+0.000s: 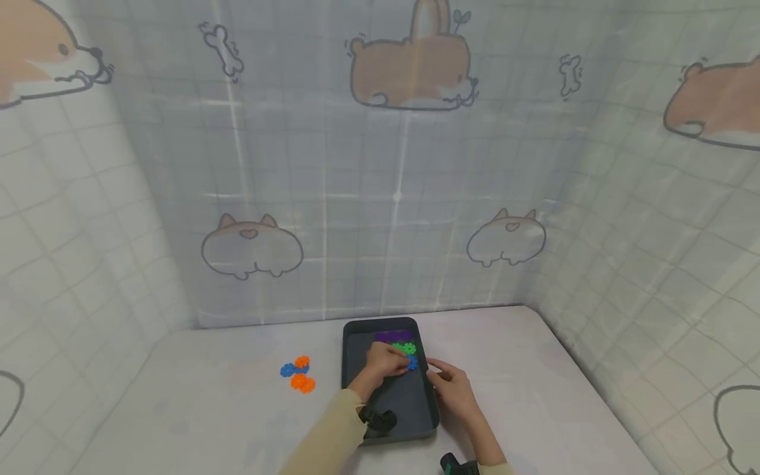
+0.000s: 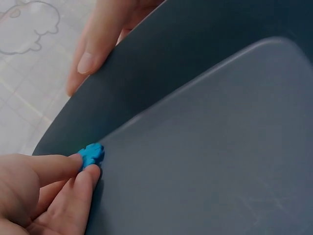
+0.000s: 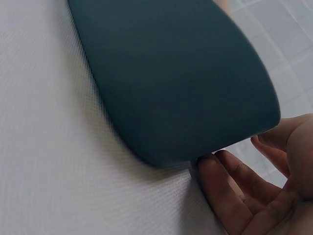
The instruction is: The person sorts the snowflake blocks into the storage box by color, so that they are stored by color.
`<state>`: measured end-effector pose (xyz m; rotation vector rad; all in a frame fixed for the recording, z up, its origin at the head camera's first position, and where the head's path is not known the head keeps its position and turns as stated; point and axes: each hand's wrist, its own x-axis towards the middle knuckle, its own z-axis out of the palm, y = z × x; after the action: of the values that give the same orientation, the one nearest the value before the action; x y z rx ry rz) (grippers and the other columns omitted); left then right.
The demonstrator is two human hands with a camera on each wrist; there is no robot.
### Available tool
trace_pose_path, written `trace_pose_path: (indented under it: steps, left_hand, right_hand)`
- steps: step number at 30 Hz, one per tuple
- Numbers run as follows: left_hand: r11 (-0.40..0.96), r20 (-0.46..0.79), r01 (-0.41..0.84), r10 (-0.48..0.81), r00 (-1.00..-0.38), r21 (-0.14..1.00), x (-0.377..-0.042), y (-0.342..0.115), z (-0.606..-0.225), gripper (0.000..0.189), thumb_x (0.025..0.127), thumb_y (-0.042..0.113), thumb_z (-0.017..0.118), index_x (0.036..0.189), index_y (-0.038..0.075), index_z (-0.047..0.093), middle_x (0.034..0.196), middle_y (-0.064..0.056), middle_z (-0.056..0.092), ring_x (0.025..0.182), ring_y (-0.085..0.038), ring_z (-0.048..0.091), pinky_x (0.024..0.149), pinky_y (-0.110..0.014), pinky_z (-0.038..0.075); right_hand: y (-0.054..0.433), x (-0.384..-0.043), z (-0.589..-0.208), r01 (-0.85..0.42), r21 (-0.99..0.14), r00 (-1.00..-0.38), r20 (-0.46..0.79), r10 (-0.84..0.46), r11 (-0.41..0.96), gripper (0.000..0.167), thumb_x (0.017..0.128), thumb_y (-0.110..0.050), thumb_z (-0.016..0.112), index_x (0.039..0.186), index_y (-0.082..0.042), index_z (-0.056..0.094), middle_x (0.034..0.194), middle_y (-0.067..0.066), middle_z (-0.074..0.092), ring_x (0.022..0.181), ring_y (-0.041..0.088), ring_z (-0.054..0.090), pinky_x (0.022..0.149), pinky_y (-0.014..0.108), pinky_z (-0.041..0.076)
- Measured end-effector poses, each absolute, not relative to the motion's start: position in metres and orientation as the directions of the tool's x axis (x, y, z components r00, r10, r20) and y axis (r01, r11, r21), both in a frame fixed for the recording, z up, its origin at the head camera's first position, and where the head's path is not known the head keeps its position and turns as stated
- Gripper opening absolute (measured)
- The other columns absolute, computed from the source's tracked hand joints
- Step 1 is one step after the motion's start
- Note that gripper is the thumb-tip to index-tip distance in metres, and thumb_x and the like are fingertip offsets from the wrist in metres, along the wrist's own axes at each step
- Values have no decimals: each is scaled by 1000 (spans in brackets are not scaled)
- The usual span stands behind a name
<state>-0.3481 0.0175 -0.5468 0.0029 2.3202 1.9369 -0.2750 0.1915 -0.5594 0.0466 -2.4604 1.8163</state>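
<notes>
A dark grey rectangular tray (image 1: 394, 402) lies lengthwise in front of me. Reaching inside it, my left hand (image 1: 384, 361) pinches a small blue flower-shaped plastic piece (image 2: 92, 154) between thumb and fingers, close to the tray's right wall. Just beyond are green flower-shaped pieces (image 1: 408, 348), and a row of purple pieces (image 1: 393, 336) runs along the far end. My right hand (image 1: 456, 394) is outside the tray on the right, its fingertips touching the outer wall near the rim with fingers loosely bent. In the right wrist view, that outer wall (image 3: 181, 83) fills much of the picture.
Left of the tray, several loose flower-shaped pieces lie in a group on the white tabletop (image 1: 225, 409), with orange ones (image 1: 299, 381) and blue ones (image 1: 287, 370) partly overlapping. Pale curtains (image 1: 368, 264) printed with cartoon dogs enclose the table at the back and sides.
</notes>
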Motion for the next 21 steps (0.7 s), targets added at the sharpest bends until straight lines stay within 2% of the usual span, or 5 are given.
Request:
trace_pose_path:
  steps: [8,15,21]
  left_hand:
    - [186,-119,-106,59,-991,977,-352,22,-549,9,75,-6,78,83,-6,74,73,-12,68,58,-15,68,56,-26,58]
    - [177,-130,-118,60,-990,977,-352,23,-548,11,74,-6,79,84,-7,74,73,-12,68,59,-15,68,57,-26,58]
    - [173,-101,-92,47,-994,981,-347,24,-547,11,73,-7,79,83,-8,74,71,-12,68,57,-15,68,56,-26,58]
  right_hand:
    - [192,-277,-558,-46,-954,-997,62,44,297,38,96,-21,62,130,-3,61,99,16,69,71,21,62,62,32,54]
    - [192,-278,-558,-24,-958,-997,44,64,284,37,96,-18,62,130,-4,61,101,19,69,71,23,66,63,35,57]
    - [191,-277,-558,-18,-955,-996,43,76,296,36,96,-20,62,130,-6,62,100,17,69,72,23,66,64,35,57]
